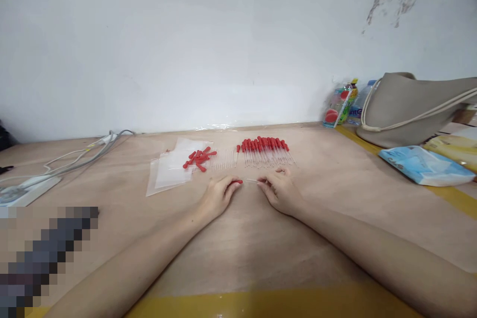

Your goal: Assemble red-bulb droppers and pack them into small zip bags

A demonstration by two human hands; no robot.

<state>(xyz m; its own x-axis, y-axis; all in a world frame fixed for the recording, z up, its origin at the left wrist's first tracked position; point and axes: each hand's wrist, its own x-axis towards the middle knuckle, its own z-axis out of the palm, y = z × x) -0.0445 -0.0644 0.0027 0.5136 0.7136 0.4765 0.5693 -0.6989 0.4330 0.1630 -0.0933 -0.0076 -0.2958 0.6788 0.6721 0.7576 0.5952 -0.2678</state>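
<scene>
My left hand (221, 194) pinches a red rubber dropper bulb (240, 182), its end pointing right. Opposite it, my right hand (279, 191) grips a thin clear glass dropper tube (251, 180). A small gap separates tube and bulb. Behind my right hand lies a row of droppers (266, 151) with red bulbs fitted on top. Just left of that row are several bare glass tubes (223, 158) side by side. Loose red bulbs (200, 158) form a small pile on clear plastic bags (173, 169), beyond my left hand.
White and grey cables (93, 151) run to a power strip (33, 189) on the left. At the right stand drink bottles (339, 104), a grey bag (406, 104) and a blue tissue pack (425, 164). A wall (223, 59) closes the table's back. Yellow tape (238, 303) marks the front.
</scene>
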